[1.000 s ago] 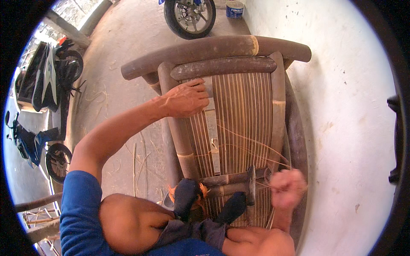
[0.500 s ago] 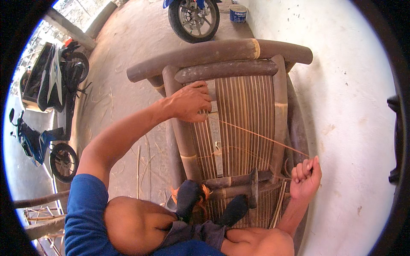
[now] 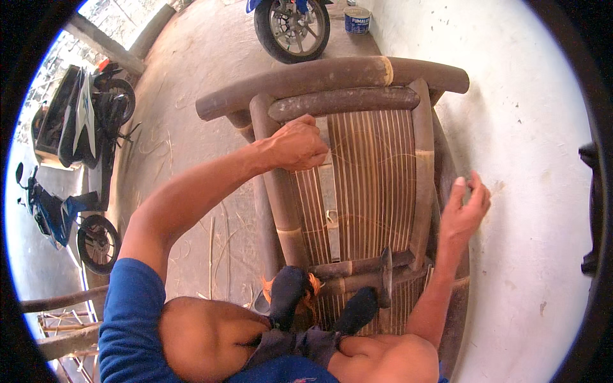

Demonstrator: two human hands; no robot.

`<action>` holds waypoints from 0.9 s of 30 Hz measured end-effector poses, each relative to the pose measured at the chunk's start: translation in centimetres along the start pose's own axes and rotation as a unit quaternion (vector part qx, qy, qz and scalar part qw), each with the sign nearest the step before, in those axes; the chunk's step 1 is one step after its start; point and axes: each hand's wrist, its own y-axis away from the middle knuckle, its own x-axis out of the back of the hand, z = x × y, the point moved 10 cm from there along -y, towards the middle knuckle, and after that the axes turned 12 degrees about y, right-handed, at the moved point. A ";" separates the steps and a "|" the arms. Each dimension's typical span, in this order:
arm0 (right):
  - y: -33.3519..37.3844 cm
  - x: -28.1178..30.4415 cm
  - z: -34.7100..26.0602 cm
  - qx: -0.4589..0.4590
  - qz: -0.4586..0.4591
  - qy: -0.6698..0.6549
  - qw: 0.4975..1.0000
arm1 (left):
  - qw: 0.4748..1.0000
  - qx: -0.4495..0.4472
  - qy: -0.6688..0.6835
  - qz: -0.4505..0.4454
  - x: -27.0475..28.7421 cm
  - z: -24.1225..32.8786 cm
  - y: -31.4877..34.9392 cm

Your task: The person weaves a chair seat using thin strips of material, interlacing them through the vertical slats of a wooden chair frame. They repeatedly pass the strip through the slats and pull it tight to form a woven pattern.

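A dark bamboo chair frame [image 3: 281,198] stands before me, its panel of narrow upright slats [image 3: 377,185] split by a gap left of the middle. My left hand [image 3: 299,145] is closed at the panel's upper left, just below the top rail [image 3: 345,102]. A thin, light-brown strand [image 3: 367,158] curls loosely over the slats from beside its fingers; their grip is partly hidden. My right hand [image 3: 467,207] is raised right of the frame, near the wall, thumb and fingers apart with nothing visible in them. Another thin strand [image 3: 377,220] arcs across the lower slats.
A knife-like blade [image 3: 385,274] stands at the lower crossbar beside my dark-socked feet [image 3: 288,293]. The white wall [image 3: 530,191] closes in on the right. Thin strips [image 3: 227,236] litter the floor. Motorbikes [image 3: 80,140] stand at left, with a wheel [image 3: 294,29] and blue-white tin [image 3: 357,21] beyond.
The strand stretched taut between my hands has gone slack over the slats. My right hand has let go, opened and risen; my left has shifted slightly right and up.
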 end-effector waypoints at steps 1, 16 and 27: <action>1.2 0.4 -2.5 0.057 0.036 0.032 0.997 | 1.000 0.006 0.015 0.013 0.2 -0.2 -0.1; 19.5 -20.7 -19.8 -0.395 -0.394 -0.743 0.369 | 0.985 0.064 -0.127 -0.102 -2.9 0.0 -0.7; 20.4 -25.1 -20.3 -0.469 -0.353 -0.753 0.298 | 0.964 0.203 -0.105 -0.137 -3.3 -0.1 -1.1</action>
